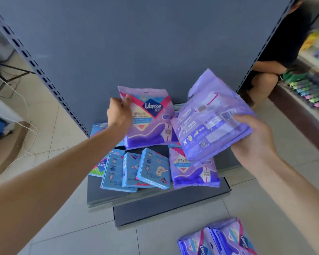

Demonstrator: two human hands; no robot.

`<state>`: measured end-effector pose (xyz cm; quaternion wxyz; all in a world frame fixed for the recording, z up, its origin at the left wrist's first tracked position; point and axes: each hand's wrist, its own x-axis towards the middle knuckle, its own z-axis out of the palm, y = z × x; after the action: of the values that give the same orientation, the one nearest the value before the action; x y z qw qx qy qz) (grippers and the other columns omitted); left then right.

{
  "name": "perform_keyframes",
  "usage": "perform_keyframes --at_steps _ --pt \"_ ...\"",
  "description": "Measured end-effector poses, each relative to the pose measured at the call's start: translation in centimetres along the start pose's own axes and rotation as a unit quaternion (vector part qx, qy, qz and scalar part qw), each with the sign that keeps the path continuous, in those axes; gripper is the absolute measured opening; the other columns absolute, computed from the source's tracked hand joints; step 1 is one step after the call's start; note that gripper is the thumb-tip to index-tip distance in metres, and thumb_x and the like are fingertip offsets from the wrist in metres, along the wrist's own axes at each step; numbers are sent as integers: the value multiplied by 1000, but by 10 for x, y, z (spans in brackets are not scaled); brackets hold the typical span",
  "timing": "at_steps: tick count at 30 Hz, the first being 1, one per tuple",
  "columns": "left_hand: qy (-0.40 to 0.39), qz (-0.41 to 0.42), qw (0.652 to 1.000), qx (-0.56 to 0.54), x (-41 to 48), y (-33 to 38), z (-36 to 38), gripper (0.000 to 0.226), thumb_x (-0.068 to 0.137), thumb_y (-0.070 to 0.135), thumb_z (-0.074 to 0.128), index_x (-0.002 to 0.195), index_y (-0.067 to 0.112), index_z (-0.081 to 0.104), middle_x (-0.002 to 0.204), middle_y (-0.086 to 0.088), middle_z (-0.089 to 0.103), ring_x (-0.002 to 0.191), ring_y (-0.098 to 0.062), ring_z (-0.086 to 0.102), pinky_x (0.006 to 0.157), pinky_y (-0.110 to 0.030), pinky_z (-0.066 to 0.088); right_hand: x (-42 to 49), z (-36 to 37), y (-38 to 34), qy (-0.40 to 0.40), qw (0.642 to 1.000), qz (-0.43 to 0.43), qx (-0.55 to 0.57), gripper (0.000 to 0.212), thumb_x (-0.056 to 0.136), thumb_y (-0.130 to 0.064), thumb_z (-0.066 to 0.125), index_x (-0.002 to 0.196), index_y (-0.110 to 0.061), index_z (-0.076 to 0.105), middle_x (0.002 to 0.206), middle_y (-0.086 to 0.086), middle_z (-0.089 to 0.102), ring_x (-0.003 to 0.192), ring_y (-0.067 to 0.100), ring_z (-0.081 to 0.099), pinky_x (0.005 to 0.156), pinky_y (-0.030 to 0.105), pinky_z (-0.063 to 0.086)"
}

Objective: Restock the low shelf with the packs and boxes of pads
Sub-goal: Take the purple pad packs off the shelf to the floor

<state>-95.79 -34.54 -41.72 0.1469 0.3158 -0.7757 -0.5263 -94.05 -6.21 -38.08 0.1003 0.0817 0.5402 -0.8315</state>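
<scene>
Pack point(149, 118) is pinched at its top corner by left hand point(119, 112), second pack point(210, 124) is clasped, tilted, in right hand point(254, 138), boxes point(153, 168) are seen below both on shelf point(155, 196).

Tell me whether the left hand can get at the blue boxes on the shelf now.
Probably not yet: the left hand grips an upright purple plastic pack, so its grip is taken. The flat blue cardboard boxes lie uncovered below it; the path looks free.

Bare forearms point(72, 162) lead to a bare left hand point(119, 115) and right hand point(254, 138).
</scene>
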Motion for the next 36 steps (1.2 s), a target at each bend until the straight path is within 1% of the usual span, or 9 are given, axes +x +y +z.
perform_keyframes --at_steps 4,8,13,16,21,24,28,32,36 --pt "-114 -106 981 -115 -29 5 40 37 94 41 51 73 11 58 80 -12 62 74 -26 59 77 -52 53 -7 -9 -3 -6 997 21 72 24 89 -10 46 109 -11 60 92 4 69 79 16 68 74 25 56" --pt "-194 -178 945 -193 -70 17 79 31 93 39 53 86 10 63 90 -11 67 85 -29 65 82 -45 54 -17 -37 3 28 999 -1 -23 41 79 0 59 119 -11 59 100 7 71 79 20 70 69 27 57" --pt "-295 -134 916 -238 -113 25 112 26 96 32 52 90 11 66 98 -13 70 80 -25 68 80 -41 57 -40 -85 -4 105 987 5 -124 23 61 -22 67 83 -17 71 81 0 75 68 18 69 68 30 53" --pt "-360 -136 890 -243 -144 27 135 26 97 32 49 94 11 65 106 -15 67 84 -25 66 79 -39 57 -58 -118 -10 102 985 82 -110 37 61 -36 78 91 -15 74 95 8 75 85 27 71 87 43 55" --pt "-435 -155 867 -190 -210 29 173 30 97 35 50 81 14 64 71 -1 72 65 -16 69 60 -26 57 -112 -186 -6 89 984 152 -22 41 68 -29 69 106 -14 70 107 9 72 89 25 71 95 40 51" --pt "-488 -204 836 -145 -260 21 196 39 96 46 45 81 18 67 81 -4 74 77 -21 69 80 -33 55 -153 -234 7 130 977 171 12 45 71 -25 66 113 -10 66 114 12 69 92 27 68 100 41 48" --pt "-559 -242 790 -68 -328 -10 223 46 94 51 38 89 14 66 94 -10 73 78 -23 67 79 -30 54 -206 -293 34 191 957 213 48 49 72 -24 65 119 -9 64 121 15 65 104 32 62 99 47 46" --pt "-635 -236 735 20 -366 -56 239 66 62 64 74 108 16 67 103 -6 70 90 -22 68 86 -35 53 -242 -330 79 217 951 201 86 41 70 -20 67 109 -10 69 116 14 68 91 28 69 85 41 56" --pt "-620 -184 753 119 -378 -125 244 109 42 35 91 133 14 35 115 -3 67 100 -22 68 94 -43 52 -261 -346 143 261 940 197 98 55 67 -11 72 121 -5 62 120 17 66 99 33 67 85 41 57"
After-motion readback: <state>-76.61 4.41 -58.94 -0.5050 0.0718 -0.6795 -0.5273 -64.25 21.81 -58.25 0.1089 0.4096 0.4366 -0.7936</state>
